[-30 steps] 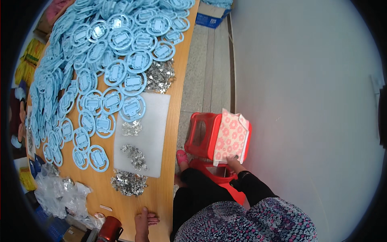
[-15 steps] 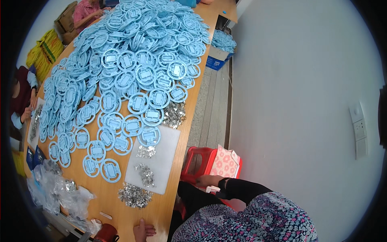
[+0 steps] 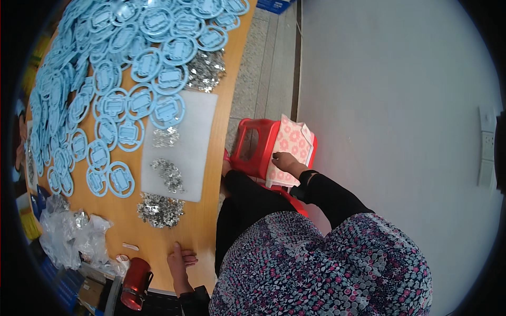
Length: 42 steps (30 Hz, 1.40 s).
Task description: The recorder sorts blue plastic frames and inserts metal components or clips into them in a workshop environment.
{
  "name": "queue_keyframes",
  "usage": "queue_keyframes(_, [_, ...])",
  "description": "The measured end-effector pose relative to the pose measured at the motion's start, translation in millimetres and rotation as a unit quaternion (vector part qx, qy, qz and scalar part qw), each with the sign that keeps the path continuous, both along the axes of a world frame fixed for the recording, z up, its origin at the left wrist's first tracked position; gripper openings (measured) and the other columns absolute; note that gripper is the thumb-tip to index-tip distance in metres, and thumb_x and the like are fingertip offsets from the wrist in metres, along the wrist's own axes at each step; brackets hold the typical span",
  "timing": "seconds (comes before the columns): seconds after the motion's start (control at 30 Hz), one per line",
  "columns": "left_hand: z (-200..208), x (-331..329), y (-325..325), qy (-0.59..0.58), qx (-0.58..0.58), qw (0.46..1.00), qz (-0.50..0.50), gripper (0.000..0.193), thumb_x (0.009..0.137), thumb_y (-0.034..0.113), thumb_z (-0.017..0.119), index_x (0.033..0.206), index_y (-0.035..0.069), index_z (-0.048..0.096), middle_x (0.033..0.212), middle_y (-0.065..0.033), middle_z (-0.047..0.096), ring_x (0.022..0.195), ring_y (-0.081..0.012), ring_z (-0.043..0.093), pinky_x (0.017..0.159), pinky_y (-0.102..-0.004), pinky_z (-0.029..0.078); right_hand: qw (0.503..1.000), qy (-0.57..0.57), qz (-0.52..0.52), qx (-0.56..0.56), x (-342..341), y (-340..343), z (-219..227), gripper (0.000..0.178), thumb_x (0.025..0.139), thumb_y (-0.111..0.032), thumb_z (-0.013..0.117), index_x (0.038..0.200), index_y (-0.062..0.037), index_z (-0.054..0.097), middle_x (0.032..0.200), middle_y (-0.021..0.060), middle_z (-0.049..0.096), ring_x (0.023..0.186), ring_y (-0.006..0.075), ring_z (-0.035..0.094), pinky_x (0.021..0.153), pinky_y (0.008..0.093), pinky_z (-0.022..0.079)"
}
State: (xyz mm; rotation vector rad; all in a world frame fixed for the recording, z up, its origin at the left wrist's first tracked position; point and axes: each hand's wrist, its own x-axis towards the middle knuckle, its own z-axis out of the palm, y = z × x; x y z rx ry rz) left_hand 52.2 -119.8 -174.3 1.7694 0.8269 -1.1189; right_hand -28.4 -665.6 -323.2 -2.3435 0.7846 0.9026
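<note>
My left hand (image 3: 180, 259) lies on the wooden table (image 3: 153, 239) near its edge, thumb and fingers stretched out, holding nothing. Beyond it sits a heap of small silver metal pieces (image 3: 161, 210), and more of them lie on a white foam sheet (image 3: 196, 138). Over at the right, my right hand (image 3: 288, 162) rests at a pink floral pad (image 3: 291, 138) on a red plastic stool (image 3: 266, 139). Its fingers are curled in, and what they hold, if anything, cannot be made out. Light blue round plastic parts (image 3: 121, 179) cover much of the table.
A red cup (image 3: 136, 283) stands at the table's near end, beside clear plastic bags (image 3: 66, 226) and a small pale strip (image 3: 130, 246). Another silver heap (image 3: 206, 71) lies past the foam sheet. A grey wall (image 3: 390, 116) rises on the right; another person's hand (image 3: 22, 129) shows far left.
The view has tipped down and turned, so the table things sit higher in it. My right hand has moved onto the floral pad. My left hand stays on the table, fingers out.
</note>
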Motion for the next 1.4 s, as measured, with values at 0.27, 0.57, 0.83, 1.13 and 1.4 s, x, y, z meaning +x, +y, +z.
queue_keyframes(0.27, [-1, 1, 0, -0.002, -0.012, 1.000, -0.024, 0.076, 0.094, 0.066, 0.045, 0.079, -0.005, 0.067, 0.063, -0.0140, 0.067, 0.054, -0.0243, 0.068, 0.049, -0.0311, 0.056, 0.988, 0.131, 0.045, 0.065, -94, 3, 5, 0.042, 0.093, -0.033, 0.053, 0.124, -0.0062, 0.063, 0.112, 0.0189, 0.069, 0.103, 0.0358, 0.067, 0.092, 0.0423, 0.052])
queue_keyframes(0.57, [-2, -2, 6, 0.000, -0.024, 1.000, -0.004, 0.075, 0.095, 0.067, 0.041, 0.080, -0.003, 0.067, 0.063, -0.0142, 0.066, 0.051, -0.0248, 0.067, 0.049, -0.0332, 0.055, 0.993, 0.023, 0.084, 0.082, -50, 22, 63, 0.041, 0.095, -0.034, 0.054, 0.127, -0.0081, 0.062, 0.115, 0.0196, 0.068, 0.107, 0.0362, 0.065, 0.095, 0.0424, 0.051])
queue_keyframes(0.83, [-19, -7, 17, 0.005, -0.031, 0.999, 0.017, 0.079, 0.091, 0.072, 0.041, 0.079, -0.002, 0.066, 0.058, -0.0121, 0.063, 0.045, -0.0261, 0.063, 0.046, -0.0358, 0.052, 0.984, -0.147, 0.099, -0.020, 55, 1, 145, 0.038, 0.088, -0.027, 0.058, 0.119, -0.0064, 0.064, 0.109, 0.0223, 0.068, 0.102, 0.0384, 0.066, 0.091, 0.0458, 0.051])
queue_keyframes(1.13, [-12, -22, 6, -0.034, -0.083, 0.993, 0.083, 0.065, 0.096, 0.059, 0.049, 0.091, -0.004, 0.067, 0.079, -0.0170, 0.068, 0.068, -0.0264, 0.069, 0.060, -0.0358, 0.057, 0.919, -0.235, 0.296, 0.107, 145, -57, 186, 0.041, 0.093, -0.038, 0.060, 0.110, -0.0020, 0.067, 0.107, 0.0220, 0.067, 0.103, 0.0402, 0.062, 0.094, 0.0455, 0.050])
queue_keyframes(1.4, [21, 1, -178, -0.108, -0.025, 0.985, 0.136, 0.050, 0.099, 0.047, 0.054, 0.105, -0.002, 0.065, 0.092, -0.0137, 0.068, 0.080, -0.0228, 0.066, 0.069, -0.0334, 0.055, 0.858, -0.109, 0.430, 0.260, 228, -140, 134, 0.055, 0.096, -0.050, 0.052, 0.084, 0.0012, 0.066, 0.085, 0.0226, 0.065, 0.088, 0.0408, 0.063, 0.082, 0.0477, 0.050])
